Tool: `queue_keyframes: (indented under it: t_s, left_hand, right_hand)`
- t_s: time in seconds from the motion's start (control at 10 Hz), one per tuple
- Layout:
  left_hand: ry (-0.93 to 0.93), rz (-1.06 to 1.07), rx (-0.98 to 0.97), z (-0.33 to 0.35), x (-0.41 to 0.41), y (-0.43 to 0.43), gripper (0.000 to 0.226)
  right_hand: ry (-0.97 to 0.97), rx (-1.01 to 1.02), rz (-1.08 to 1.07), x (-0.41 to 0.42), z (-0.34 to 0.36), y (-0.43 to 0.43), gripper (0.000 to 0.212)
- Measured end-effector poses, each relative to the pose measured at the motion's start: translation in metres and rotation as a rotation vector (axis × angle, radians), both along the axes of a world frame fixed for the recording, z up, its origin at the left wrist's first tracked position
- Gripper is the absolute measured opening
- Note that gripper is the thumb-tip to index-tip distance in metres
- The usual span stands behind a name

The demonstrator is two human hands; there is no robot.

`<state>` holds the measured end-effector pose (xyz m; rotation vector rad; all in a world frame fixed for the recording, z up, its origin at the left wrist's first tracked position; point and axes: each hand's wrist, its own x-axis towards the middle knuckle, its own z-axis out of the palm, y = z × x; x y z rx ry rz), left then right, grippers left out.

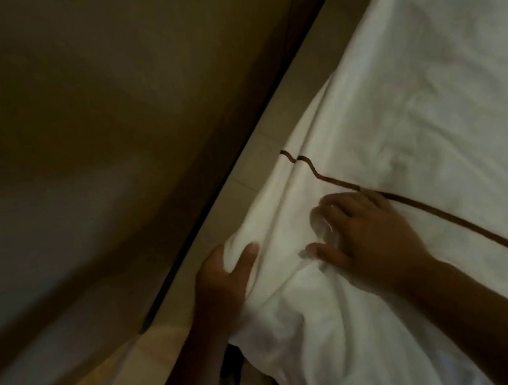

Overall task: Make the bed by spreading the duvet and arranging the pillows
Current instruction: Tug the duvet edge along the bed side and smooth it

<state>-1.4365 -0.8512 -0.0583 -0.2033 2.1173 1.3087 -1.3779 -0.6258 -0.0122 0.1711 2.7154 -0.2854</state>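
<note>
Looking down, I see the white duvet (412,81) covering the bed, its brown stripe (452,219) running slantwise across the cloth. Left of the stripe, a narrow strip of pale floor (289,112) separates the duvet's edge from a dark wall (82,120). Below the stripe, something dark under the bunched cloth is too blurred for me to make out. The left hand (224,284) sits left of the stripe at the duvet's edge, pinching a bunched fold. The right hand (364,234) lies just beside the stripe, fingers (336,208) spread flat on the cloth. Right of the stripe the duvet runs out of frame.
</note>
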Motion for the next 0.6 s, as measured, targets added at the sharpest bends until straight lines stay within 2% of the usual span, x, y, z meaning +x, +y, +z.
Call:
queue_keyframes:
  t_s: [0.1, 0.2, 0.3, 0.4, 0.5, 0.6]
  left_hand:
    - [0.016, 0.010, 0.019, 0.059, -0.014, -0.002, 0.055]
    - [0.069, -0.020, 0.069, 0.118, -0.019, 0.000, 0.059]
    - [0.110, -0.082, 0.069, 0.171, -0.012, 0.006, 0.053]
    - [0.166, -0.215, 0.069, 0.222, 0.010, 0.017, 0.034]
    - [0.169, -0.283, 0.138, 0.278, 0.038, 0.032, 0.013]
    - [0.154, -0.376, 0.214, 0.324, 0.073, 0.057, 0.020]
  right_hand:
    - [0.068, -0.200, -0.185, -0.006, 0.011, -0.019, 0.078]
    - [0.162, -0.489, -0.457, -0.015, 0.039, -0.054, 0.089]
    - [0.230, -0.771, -0.749, -0.025, 0.080, -0.086, 0.095]
    - [0.313, -1.126, -1.118, -0.036, 0.137, -0.090, 0.104]
    - [0.165, -1.142, -1.222, -0.030, 0.248, -0.068, 0.092]
    - [0.108, -1.044, -1.220, 0.000, 0.294, -0.044, 0.081]
